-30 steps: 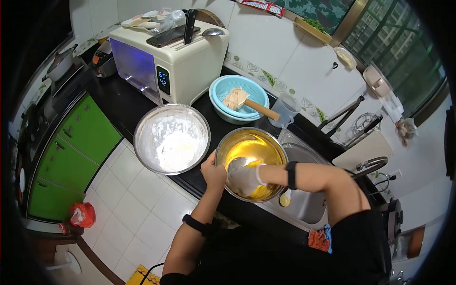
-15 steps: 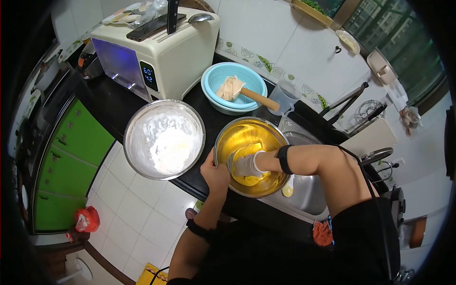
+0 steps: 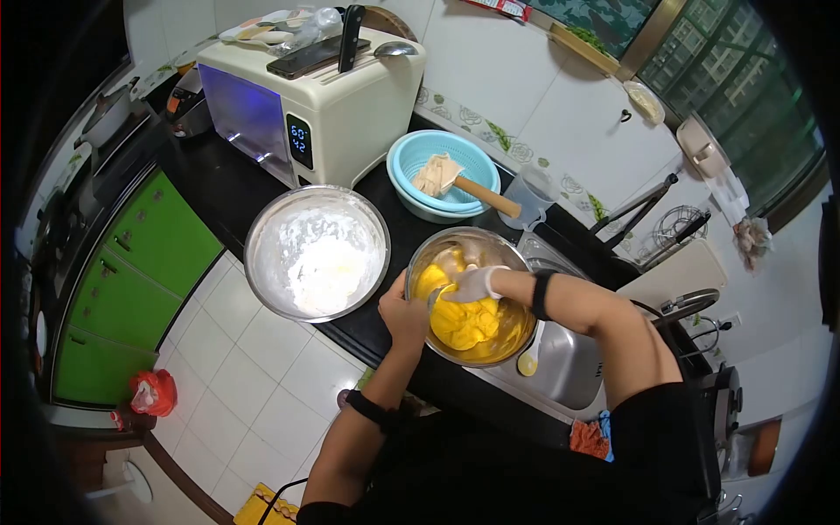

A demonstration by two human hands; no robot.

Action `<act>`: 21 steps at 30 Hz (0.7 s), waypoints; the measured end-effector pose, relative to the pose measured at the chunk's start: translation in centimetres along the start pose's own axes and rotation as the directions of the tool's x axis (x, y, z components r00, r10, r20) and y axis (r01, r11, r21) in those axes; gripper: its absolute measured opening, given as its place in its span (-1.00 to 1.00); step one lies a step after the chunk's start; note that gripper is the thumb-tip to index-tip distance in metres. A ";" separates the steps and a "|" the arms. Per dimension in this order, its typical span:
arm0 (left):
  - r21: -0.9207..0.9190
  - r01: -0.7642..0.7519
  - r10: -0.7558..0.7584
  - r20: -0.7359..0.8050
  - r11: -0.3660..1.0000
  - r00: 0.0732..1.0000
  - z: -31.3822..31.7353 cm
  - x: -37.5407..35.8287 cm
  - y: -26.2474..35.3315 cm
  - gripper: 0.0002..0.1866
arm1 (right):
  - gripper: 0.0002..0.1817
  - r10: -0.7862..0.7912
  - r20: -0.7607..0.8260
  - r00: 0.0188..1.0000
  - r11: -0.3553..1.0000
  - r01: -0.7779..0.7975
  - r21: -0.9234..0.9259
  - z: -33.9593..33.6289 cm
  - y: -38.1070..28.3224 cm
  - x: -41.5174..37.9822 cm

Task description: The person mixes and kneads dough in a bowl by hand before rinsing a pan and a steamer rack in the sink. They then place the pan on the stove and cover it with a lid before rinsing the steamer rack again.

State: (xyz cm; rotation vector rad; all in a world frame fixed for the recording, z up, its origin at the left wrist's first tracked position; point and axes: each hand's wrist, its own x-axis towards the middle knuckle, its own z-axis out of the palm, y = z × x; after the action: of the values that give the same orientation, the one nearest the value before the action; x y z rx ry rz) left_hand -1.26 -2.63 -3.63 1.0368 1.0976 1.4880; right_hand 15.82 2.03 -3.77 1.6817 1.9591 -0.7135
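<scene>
A steel mixing bowl (image 3: pixel 525 337) holds a soft, bright yellow dough (image 3: pixel 468 325), with yellow smeared over its inner wall. My left hand (image 3: pixel 405 312) is closed on the bowl's left rim. Inside the bowl, my right hand (image 3: pixel 479 285), in a pale thin glove, reaches in from the right with its fingers curled at the top of the dough. A narrow grey curved edge (image 3: pixel 435 297) shows by those fingertips; I cannot tell what the fingers hold. Left of this bowl stands a second steel bowl (image 3: pixel 255 271) coated inside with white flour.
Behind are blue plastic basins (image 3: pixel 402 175) with a wooden-handled tool (image 3: pixel 486 194) and a clear measuring jug (image 3: pixel 532 194). A cream countertop oven (image 3: pixel 350 114) stands at the back left. The sink (image 3: pixel 569 363), with a yellow-smeared spoon (image 3: pixel 528 360) at its edge, lies right.
My right hand has moved up and right within the bowl, exposing more of the dough, which is now folded and heaped toward the front. My left hand stays on the rim. The view has shifted slightly.
</scene>
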 end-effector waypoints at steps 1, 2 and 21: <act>-0.019 0.016 -0.016 0.026 1.000 1.000 0.0 0.0 -0.1 -0.49 | -0.29 0.090 0.231 0.969 0.995 -0.081 -0.049 -1.2 -1.0 0.8; -0.037 0.029 -0.027 0.054 0.999 0.998 -0.1 0.1 -0.1 -0.49 | -0.29 0.094 0.228 0.969 0.995 -0.087 -0.043 -2.1 -1.8 -0.7; -0.077 0.184 -0.175 0.102 0.980 0.979 0.2 0.8 0.2 -0.45 | -0.79 -0.508 0.109 0.855 0.791 0.513 -0.334 6.4 -1.7 -1.0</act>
State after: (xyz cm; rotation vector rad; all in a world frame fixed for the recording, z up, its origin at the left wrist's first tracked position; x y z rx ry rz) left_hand -1.20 -1.85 -3.36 0.9141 1.0225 1.3167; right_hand 14.34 -3.07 -7.83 0.9305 2.3903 -0.4996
